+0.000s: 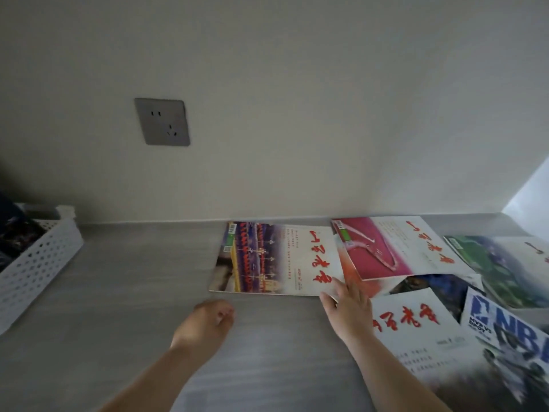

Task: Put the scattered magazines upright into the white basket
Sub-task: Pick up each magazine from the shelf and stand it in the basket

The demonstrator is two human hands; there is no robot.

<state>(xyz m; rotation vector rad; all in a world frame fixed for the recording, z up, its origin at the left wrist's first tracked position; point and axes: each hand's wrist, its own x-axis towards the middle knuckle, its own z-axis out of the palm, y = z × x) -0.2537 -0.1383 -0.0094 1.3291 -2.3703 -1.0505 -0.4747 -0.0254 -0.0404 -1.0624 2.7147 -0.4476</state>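
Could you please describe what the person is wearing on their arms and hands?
Nothing visible: the left hand and right hand are gloveless, both forearms are uncovered down to the frame edge, and no sleeve, watch, bracelet or ring shows.

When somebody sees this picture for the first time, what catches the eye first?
The colourful magazines fanned over the right of the grey counter, with the right hand touching the leftmost magazine. Then the white basket at the far left and the grey socket on the wall.
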